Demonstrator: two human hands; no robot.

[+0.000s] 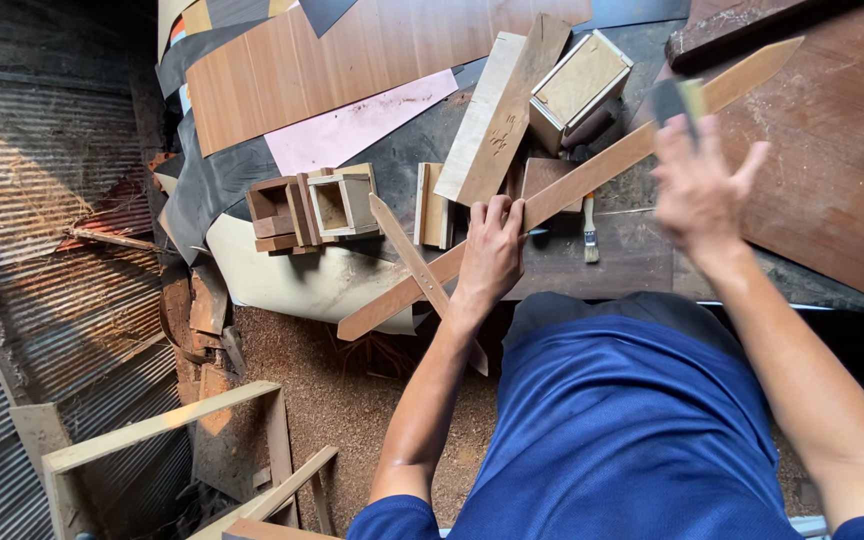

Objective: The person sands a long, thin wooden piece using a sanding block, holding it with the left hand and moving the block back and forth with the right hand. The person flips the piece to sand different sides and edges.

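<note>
Head view: left hand (489,250) is gripping a long pointed wooden slat (592,175), fingers curled over its top edge near mid-length, forearm reaching up from below. The slat is running diagonally from lower left to upper right across the workbench (832,160). Right hand (697,190), blurred, is pressing a small dark sanding pad (674,100) onto the slat's upper part, fingers spread. A paintbrush (590,232) is lying just below the slat; small wooden boxes (317,208) are sitting to the left.
</note>
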